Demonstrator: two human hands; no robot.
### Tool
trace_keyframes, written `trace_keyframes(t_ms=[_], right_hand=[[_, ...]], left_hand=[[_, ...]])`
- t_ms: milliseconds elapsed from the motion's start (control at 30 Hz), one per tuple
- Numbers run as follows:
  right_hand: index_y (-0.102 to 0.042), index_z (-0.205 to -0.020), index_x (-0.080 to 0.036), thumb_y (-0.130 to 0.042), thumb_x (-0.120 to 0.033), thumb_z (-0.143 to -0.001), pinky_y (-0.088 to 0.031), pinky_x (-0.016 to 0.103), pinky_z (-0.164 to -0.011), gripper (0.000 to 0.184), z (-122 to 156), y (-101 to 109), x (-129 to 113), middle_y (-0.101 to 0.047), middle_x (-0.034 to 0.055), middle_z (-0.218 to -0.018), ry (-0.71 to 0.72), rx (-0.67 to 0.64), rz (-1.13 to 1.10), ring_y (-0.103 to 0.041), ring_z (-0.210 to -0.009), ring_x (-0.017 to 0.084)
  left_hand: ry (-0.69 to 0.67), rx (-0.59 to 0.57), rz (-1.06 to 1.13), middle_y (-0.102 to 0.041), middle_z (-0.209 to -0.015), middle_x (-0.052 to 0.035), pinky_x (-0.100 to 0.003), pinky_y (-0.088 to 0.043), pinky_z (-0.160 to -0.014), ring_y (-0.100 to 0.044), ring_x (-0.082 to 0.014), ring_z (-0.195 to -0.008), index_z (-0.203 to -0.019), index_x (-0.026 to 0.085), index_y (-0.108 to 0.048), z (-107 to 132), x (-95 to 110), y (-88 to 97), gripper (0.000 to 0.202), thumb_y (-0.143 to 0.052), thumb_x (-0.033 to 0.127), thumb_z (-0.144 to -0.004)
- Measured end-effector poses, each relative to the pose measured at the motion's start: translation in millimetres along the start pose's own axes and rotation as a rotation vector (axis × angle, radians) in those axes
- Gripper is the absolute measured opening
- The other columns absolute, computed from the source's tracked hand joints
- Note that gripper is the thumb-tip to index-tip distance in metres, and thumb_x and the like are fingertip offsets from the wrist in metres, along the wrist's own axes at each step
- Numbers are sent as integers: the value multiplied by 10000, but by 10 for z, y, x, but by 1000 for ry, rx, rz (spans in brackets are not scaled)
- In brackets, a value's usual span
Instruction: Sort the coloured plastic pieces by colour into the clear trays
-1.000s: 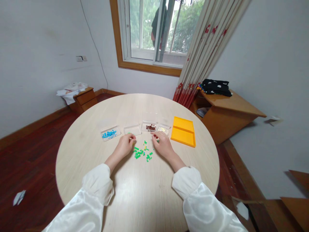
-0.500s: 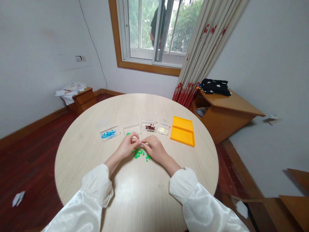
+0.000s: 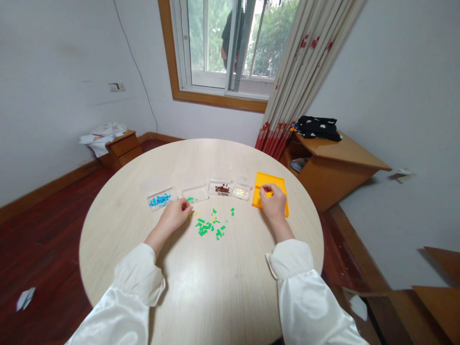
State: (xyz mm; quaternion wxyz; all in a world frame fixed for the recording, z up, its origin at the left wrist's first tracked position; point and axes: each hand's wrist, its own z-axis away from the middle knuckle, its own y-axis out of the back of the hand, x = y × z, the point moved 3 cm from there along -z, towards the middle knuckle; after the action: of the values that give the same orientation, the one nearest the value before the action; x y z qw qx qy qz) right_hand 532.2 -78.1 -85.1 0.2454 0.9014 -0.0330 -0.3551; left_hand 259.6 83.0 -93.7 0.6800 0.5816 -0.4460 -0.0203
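Note:
My right hand point(image 3: 274, 207) hovers at the open yellow box point(image 3: 272, 178), fingers curled in a pinch; anything between them is too small to name. Beside the clear box with a few green pieces point(image 3: 194, 192), my left hand point(image 3: 173, 215) has its fingertips drawn together, and what they hold is hidden. Small green pieces point(image 3: 203, 230) lie scattered on the table between the hands, with a few yellow bits point(image 3: 214, 220) among them. Left of that box stands a clear box of blue pieces point(image 3: 160, 199).
A clear box of brown pieces point(image 3: 222, 189) and one of pale yellow pieces point(image 3: 240, 192) stand at the back of the round table point(image 3: 212, 292). Past the table are a wooden cabinet point(image 3: 345, 153), a curtain point(image 3: 305, 67) and a person outside the window point(image 3: 226, 40).
My hands have parted from above the green pieces. The right moved right to the yellow box, the left moved left toward the clear boxes. More of the scattered pieces now shows.

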Motion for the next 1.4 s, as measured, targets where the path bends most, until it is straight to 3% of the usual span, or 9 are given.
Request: trace_keyframes(t_ms=[233,400,600,767,1033,1200,1400], right_hand=[[-634,-866,-160,-427,-263,-755,-397,346,-746,256,-59,176,244,-646,84,-803,-120,41,222,-529,-737,206],[-609,-1038,-153,-415,-282,-770,-384,334,-728,355,-49,159,253,-643,81,-837,-187,-2,260,-521,-745,205],[-609,-1018,-138,-379,-253,-778,-404,332,-724,351,-65,127,188,-645,93,-845,-129,28,188,-521,-712,193],[-615,-983,-143,-384,-244,-799,-435,340,-744,312,14,-24,-50,-647,94,-844,-32,-24,43,-545,-737,194],[-618,-971,-180,-421,-161,-826,-454,354,-803,245,461,-351,-751,-652,84,-886,292,-313,-200,-577,-865,204],[-627,-973,-195,-443,-155,-850,-457,356,-791,225,695,-441,-994,-660,72,-880,387,-447,-240,-578,-857,201],[-627,-1055,-189,-507,-210,-866,-454,334,-765,225,788,-459,-1086,-665,66,-881,455,-545,-275,-572,-832,186]], left_hand=[[24,-122,-6,-632,-685,-29,-261,-357,-567,-562,-177,-614,-784,154,-604,35,-6,-12,243,-660,322,-618],[9,-126,-13,-662,-724,-55,-269,-391,-607,-590,-183,-658,-729,151,-617,18,-67,-63,123,-614,240,-644],[-25,-108,-9,-688,-724,-72,-288,-438,-663,-614,-195,-685,-673,163,-647,16,-54,-74,135,-517,137,-654],[-28,-92,45,-699,-747,-84,-318,-463,-715,-615,-202,-693,-692,167,-669,22,26,-40,172,-497,162,-686],[-148,20,297,-668,-860,-104,-331,-476,-770,-613,-203,-811,-747,163,-609,44,199,18,151,-478,237,-754],[-153,-96,548,-634,-690,-43,-305,-485,-682,-619,-165,-663,-766,166,-544,90,279,-55,149,-462,288,-789],[-165,-235,740,-599,-572,21,-248,-438,-516,-575,-132,-517,-942,178,-468,139,297,-159,271,-575,340,-752]])
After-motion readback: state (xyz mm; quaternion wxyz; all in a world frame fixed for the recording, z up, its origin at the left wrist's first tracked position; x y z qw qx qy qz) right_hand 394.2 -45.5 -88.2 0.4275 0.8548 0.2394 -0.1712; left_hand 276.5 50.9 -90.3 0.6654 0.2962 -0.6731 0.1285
